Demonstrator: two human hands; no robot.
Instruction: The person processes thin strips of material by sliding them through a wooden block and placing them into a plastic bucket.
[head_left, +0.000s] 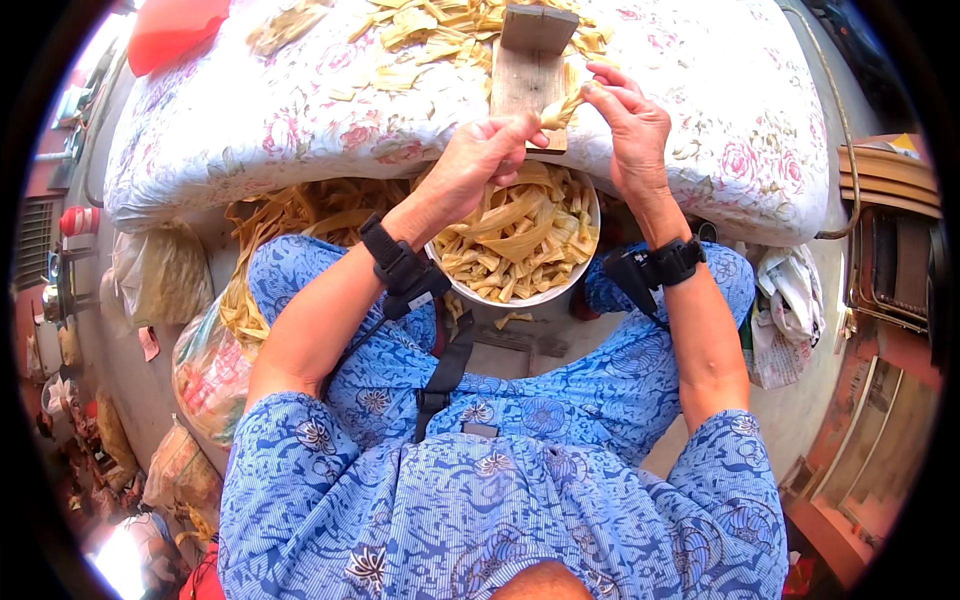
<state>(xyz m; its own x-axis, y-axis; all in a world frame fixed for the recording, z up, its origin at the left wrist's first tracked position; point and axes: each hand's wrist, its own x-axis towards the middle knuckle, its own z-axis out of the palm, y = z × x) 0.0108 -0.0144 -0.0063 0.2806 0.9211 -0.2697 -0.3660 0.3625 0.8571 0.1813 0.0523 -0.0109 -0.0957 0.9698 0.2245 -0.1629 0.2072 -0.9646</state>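
A twisted strip of yellow, dried plant-like material (561, 112) is stretched between my two hands above the near edge of the table. My left hand (491, 150) pinches its lower left end between thumb and fingers. At its upper right end, the thumb and fingertips of my right hand (634, 124) grip it, with other fingers raised. Just behind the strip lies a wooden board (527, 82) with an upright wooden block (538, 30) at its far end. Below my hands, between my knees, a white-rimmed basin (517, 302) holds many short folded or knotted yellow pieces (525, 255).
A flowered cloth (300, 127) covers the table, where loose yellow strips (427, 34) are heaped. More long strips (300, 214) hang by my left knee above a filled plastic bag (214, 364). A red plastic bag (172, 34) sits at the far left corner. Stacked furniture (892, 247) stands right.
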